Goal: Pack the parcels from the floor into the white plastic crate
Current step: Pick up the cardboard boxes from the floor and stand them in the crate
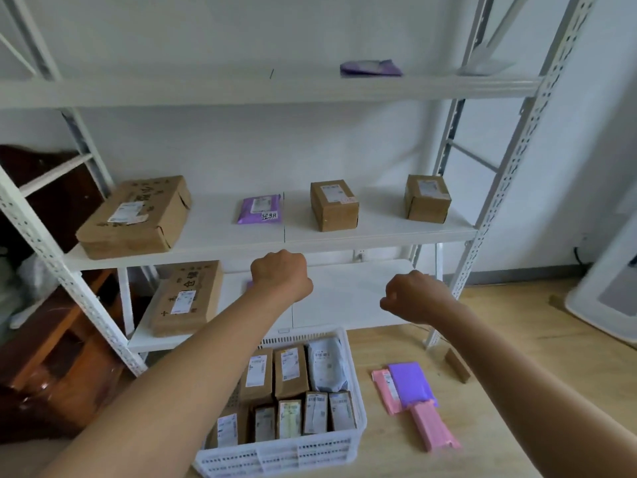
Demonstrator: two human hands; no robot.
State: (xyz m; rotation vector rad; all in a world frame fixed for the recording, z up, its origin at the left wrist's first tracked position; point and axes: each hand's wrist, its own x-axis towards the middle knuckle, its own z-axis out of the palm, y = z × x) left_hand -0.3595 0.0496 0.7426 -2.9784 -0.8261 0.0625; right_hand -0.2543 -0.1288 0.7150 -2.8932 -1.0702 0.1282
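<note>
The white plastic crate (pixel 355 401) sits on the wooden floor (pixel 517 391) just in front of the shelf unit (pixel 344 232), and it is nearly full: small brown boxes (pixel 289 370) stand on edge in tight rows, probably so that more fit side by side, with a grey bag (pixel 325 365) tucked into the far corner. Three flat parcels are not yet packed. A purple envelope (pixel 412 382) lies on the floor near the crate's right side, overlapping a pink envelope (pixel 384 391), and a second pink envelope (pixel 434 426) lies touching them on the near side. A small brown box (pixel 456 369) lies a little farther right.

Both arms reach forward above the crate, backs of the hands toward the camera. The left hand (pixel 281 274) and the right hand (pixel 410 294) are curled into fists; nothing shows in either, though the palms are hidden. They hang in the air apart from the parcels, which suggests a pause between picks.

Other boxes and a purple bag (pixel 260 209) rest on the shelves.
</note>
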